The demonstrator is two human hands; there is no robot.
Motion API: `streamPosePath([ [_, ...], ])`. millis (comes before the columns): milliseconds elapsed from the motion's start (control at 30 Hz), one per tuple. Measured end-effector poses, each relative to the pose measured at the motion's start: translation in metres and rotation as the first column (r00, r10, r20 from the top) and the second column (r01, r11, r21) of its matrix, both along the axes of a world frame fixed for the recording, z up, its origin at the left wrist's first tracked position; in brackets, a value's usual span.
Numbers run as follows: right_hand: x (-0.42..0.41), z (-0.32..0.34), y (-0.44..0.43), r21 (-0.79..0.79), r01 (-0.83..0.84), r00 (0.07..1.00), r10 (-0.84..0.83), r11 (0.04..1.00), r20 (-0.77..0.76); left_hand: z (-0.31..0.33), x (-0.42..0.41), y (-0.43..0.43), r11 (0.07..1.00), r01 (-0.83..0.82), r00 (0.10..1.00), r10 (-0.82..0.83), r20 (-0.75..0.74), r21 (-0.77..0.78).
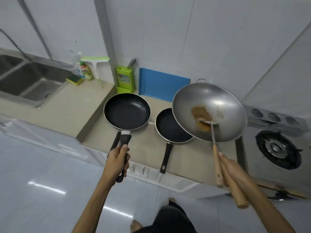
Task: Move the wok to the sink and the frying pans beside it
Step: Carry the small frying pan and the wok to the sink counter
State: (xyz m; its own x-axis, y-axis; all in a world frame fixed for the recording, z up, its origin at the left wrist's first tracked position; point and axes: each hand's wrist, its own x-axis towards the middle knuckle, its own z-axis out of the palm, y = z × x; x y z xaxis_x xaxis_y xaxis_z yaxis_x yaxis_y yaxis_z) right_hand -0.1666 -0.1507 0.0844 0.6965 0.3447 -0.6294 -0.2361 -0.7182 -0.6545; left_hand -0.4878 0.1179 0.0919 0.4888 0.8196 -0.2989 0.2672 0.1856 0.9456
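My left hand [118,161] grips the black handle of a large black frying pan [127,111], held just above the beige counter [67,108]. My right hand [235,172] holds the wooden handle of a steel wok [223,101] together with a wooden-handled metal spatula [214,140] whose blade rests in brown residue inside the wok. The wok is lifted and tilted, overlapping a smaller black frying pan [170,128] that lies on the counter with its handle over the front edge. The steel double sink [32,79] is at far left.
A gas stove [277,148] stands at right. Against the wall are a blue cutting board [161,84], a green holder [125,79], bottles [84,68], a squeegee and a sponge [74,80]. A washing machine top lies below the counter at left.
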Motion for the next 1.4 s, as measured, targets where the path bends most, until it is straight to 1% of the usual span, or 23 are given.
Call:
streamPosePath([
  [167, -0.057, 0.015, 0.084, 0.035, -0.087, 0.996, 0.088, 0.996, -0.023, 0.003, -0.073, 0.043, 0.991, -0.13, 0.991, 0.13, -0.012, 0.008],
  [300, -0.096, 0.013, 0.155, 0.062, -0.161, 0.986, 0.163, 0.985, -0.036, -0.004, -0.121, 0.083, 0.977, -0.214, 0.976, 0.214, -0.048, 0.006],
  [367, -0.114, 0.009, 0.193, 0.055, -0.21, 0.977, 0.211, 0.976, -0.018, -0.008, -0.141, 0.109, 0.967, -0.253, 0.966, 0.253, -0.052, -0.002],
  [567, -0.167, 0.005, 0.295, 0.062, -0.306, 0.951, 0.308, 0.95, -0.028, -0.003, -0.195, 0.199, 0.945, -0.326, 0.943, 0.324, -0.083, -0.014],
  [733, -0.208, 0.02, 0.384, 0.039, -0.382, 0.922, 0.384, 0.923, -0.053, 0.008, -0.24, 0.273, 0.912, -0.409, 0.909, 0.406, -0.093, -0.013],
  [833, -0.232, 0.03, 0.433, 0.07, -0.42, 0.901, 0.425, 0.905, -0.085, 0.009, -0.267, 0.313, 0.891, -0.452, 0.89, 0.449, -0.083, -0.03],
  [933, -0.256, 0.033, 0.484, 0.048, -0.479, 0.873, 0.482, 0.876, -0.074, 0.006, -0.297, 0.353, 0.872, -0.486, 0.873, 0.482, -0.081, -0.051],
  [1033, -0.285, 0.026, 0.531, 0.042, -0.483, 0.872, 0.485, 0.875, -0.068, 0.0, -0.331, 0.398, 0.856, -0.514, 0.857, 0.509, -0.083, -0.059],
  [1167, -0.342, 0.014, 0.598, 0.019, -0.499, 0.866, 0.499, 0.867, -0.02, -0.007, -0.39, 0.464, 0.826, -0.559, 0.829, 0.556, -0.062, -0.069],
  [1300, -0.411, 0.011, 0.67, -0.005, -0.485, 0.875, 0.485, 0.875, -0.006, -0.006, -0.466, 0.527, 0.811, -0.579, 0.815, 0.577, -0.052, -0.086],
  [1400, -0.473, 0.013, 0.725, 0.008, -0.472, 0.881, 0.472, 0.881, -0.003, 0.001, -0.533, 0.578, 0.819, -0.568, 0.823, 0.565, -0.059, -0.087],
])
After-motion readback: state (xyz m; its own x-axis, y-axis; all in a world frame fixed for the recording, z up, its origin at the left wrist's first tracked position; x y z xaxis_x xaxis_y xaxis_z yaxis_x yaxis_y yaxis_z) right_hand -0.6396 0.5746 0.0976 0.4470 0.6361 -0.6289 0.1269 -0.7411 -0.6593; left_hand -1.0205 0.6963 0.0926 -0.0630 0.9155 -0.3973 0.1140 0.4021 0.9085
